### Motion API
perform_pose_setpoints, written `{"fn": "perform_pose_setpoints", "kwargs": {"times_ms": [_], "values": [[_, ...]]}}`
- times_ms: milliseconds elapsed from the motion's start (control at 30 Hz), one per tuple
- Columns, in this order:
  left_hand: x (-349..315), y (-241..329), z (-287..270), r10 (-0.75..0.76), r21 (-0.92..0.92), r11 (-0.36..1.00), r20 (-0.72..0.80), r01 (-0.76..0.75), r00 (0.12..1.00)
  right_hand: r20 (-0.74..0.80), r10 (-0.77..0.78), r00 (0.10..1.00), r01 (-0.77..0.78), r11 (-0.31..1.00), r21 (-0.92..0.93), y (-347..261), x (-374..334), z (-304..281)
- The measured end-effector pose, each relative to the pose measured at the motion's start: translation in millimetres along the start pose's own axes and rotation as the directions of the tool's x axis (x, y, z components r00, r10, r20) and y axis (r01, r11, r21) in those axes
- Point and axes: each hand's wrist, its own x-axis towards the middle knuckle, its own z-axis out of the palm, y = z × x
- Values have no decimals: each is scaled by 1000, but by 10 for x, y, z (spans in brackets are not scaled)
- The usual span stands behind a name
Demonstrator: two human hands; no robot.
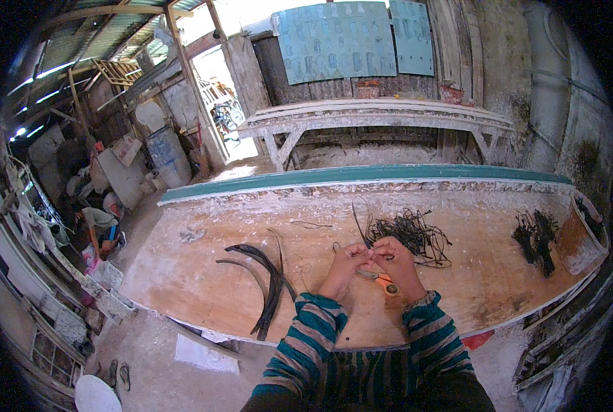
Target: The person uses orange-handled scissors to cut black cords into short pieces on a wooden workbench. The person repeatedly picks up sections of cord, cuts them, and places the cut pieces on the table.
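Note:
Above the wooden worktable, my left hand and my right hand meet fingertip to fingertip. Pinched between them is a thin black strip, one end of it standing up past the fingers. Just which fingers carry it is too small to tell. Orange-handled scissors lie beneath my right hand, their blades partly covered. A tangled heap of black cords rests right behind my hands. To the left lies a loose bunch of long, curved black strips.
Black tied bundles lie at the right, beside a box on the table's end. A green-edged board runs along the far side. Beyond stands a whitened bench. Far left, a person bends near a blue drum.

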Motion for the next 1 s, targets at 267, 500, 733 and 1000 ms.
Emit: {"fn": "perform_pose_setpoints", "kwargs": {"times_ms": [267, 500, 733, 1000], "values": [[10, 9, -12, -23, -8, 1000, -8, 23, 1000, 67, 44, 997, -53, 988, 142, 149, 17, 13], [11, 0, -26, 8, -39, 999, 6, -8, 1000, 62, 114, 991, -125, 972, 200, 155, 21, 15], [23, -40, -18, 36, -95, 995, -25, -38, 999, 49, 143, 989, -148, 981, 123, 261, 35, -26], [58, -112, -65, 69, -200, 977, 1, -68, 998, 106, 117, 988, -133, 978, 163, 243, 30, -4]]}}
